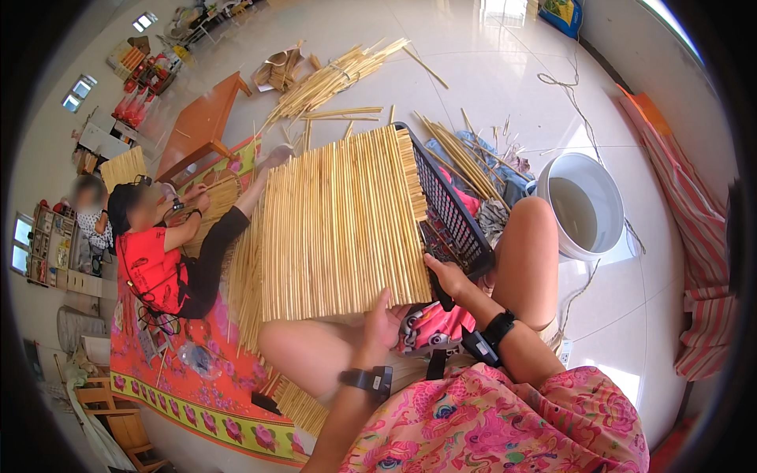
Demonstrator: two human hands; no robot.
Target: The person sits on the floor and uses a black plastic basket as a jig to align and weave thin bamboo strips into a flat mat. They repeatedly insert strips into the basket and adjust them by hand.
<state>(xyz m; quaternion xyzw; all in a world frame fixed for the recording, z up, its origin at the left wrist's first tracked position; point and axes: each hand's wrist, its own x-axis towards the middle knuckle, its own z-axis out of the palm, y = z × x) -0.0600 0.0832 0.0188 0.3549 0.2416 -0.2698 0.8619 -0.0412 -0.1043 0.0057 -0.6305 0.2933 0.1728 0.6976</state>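
A square mat of yellow stalks (343, 229), laid side by side, is tilted up over my lap. My left hand (382, 325) grips its near edge, thumb on top and fingers mostly hidden beneath. At the near right corner my right hand (446, 277) is closed on the mat's side, with its fingertips partly out of sight. Uneven stalk ends stick out along the right side. Close behind that side stands a black plastic basket (465, 229), partly covered by the mat.
Loose stalks (465, 162) lie on cloths beyond the basket; a larger bundle (339, 83) is farther off. A white bucket (582, 206) of cloudy water stands right. On the left, a person in red (162, 252) sits on a floral mat (181, 402) near a wooden table (201, 122).
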